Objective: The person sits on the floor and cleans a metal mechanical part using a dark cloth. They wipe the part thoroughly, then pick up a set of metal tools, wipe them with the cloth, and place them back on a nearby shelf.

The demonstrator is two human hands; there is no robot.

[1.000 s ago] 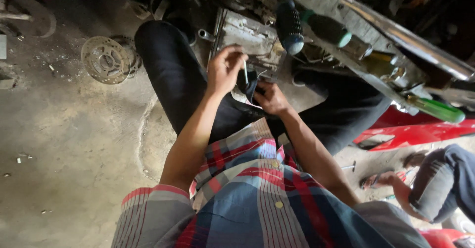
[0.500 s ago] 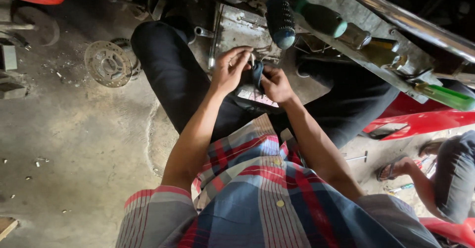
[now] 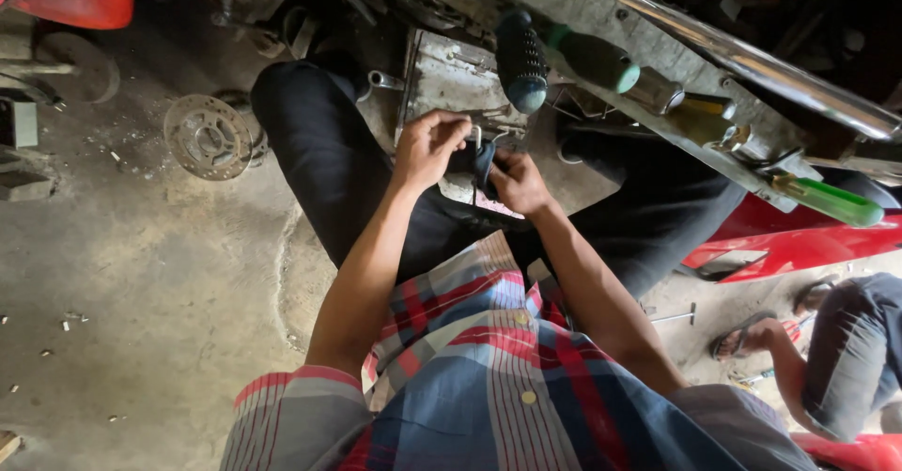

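Both hands meet over the lap: left hand (image 3: 427, 147) pinches a thin metal piece (image 3: 477, 138), right hand (image 3: 517, 182) closes on a dark part (image 3: 484, 163). Behind them lies a grey metal casing (image 3: 451, 81); a brake disc (image 3: 207, 137) rests on the concrete floor (image 3: 141, 293).

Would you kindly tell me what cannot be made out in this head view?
- The small dark part between the hands: mostly covered by the left hand and right hand, so its kind is unclear.
- The metal engine casing: its lower part is hidden behind both hands.
- The seated person at right: cut off by the frame edge.
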